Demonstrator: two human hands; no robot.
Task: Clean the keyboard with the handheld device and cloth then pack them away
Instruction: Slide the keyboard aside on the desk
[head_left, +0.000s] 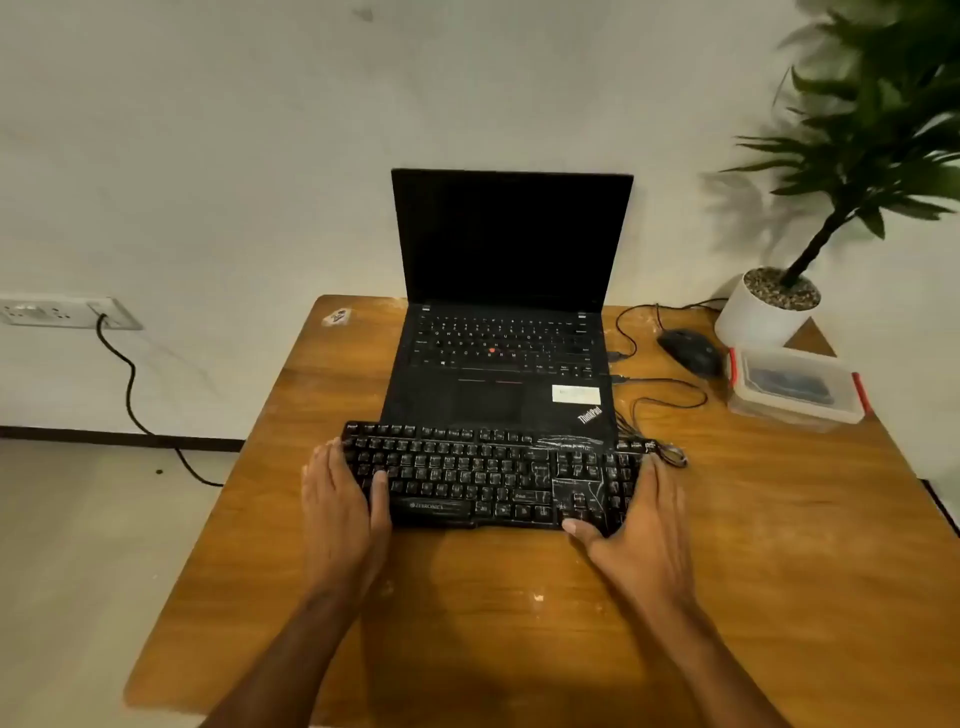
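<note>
Forearms are seen reaching in from the near edge of the wooden table, one to each end of the black keyboard. The keyboard's left end is gripped by the left hand, with the thumb laid over the keys and the fingers wrapped at the edge. Its right end is held by the right hand, the thumb pressed on the front corner and the fingers set along the side; the numeric pad is streaked with pale dust. The keyboard is placed just in front of an open black laptop, whose screen is dark, and its rear edge overlaps the laptop's palm rest. A coiled cable is seen at the keyboard's far right corner. Further back on the right, a clear lidded container with red clips is set near a black mouse. Behind these, a potted plant stands at the table's far corner, and a wall socket with a black lead is seen at the far left
</note>
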